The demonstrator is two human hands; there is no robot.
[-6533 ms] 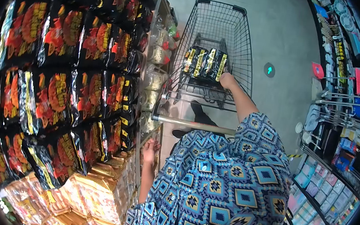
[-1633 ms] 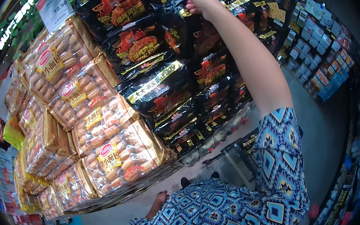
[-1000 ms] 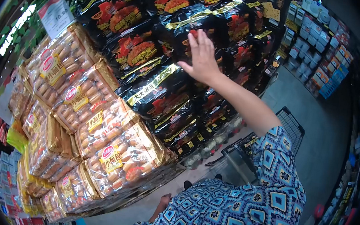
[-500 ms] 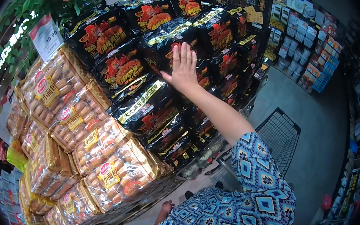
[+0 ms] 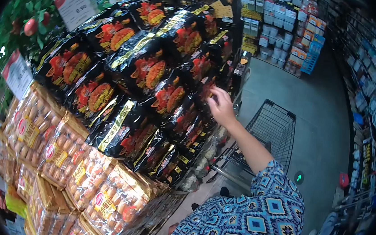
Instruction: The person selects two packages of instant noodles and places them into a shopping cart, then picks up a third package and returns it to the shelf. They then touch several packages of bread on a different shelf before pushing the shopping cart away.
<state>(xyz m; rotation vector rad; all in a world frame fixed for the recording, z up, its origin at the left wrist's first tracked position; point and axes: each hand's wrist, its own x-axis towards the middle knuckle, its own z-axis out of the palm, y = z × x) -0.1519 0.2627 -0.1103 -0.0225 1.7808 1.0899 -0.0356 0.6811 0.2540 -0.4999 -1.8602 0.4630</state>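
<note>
My right hand point(image 5: 221, 106) is at the right side of the stack, fingers loosely bent and apart, fingertips right at a black snack package point(image 5: 206, 88) with red and orange print. Nothing shows in its grasp. To its left, more glossy black packages point(image 5: 144, 68) are piled in sloping rows, some with yellow bands. Only a sliver of my left hand point(image 5: 173, 228) shows low beside my patterned shirt; its fingers are hidden.
Clear bags of small bread rolls point(image 5: 114, 201) with gold edges are stacked at lower left. Price signs point(image 5: 75, 7) stand by leafy branches with red fruit. A black wire shopping cart point(image 5: 271, 125) stands on the grey floor at right. Stocked shelves point(image 5: 278, 26) line the aisle.
My right hand has lifted off the middle black package and moved right and down toward the stack's edge, its fingers now bent. The view has shifted, showing more of the cart.
</note>
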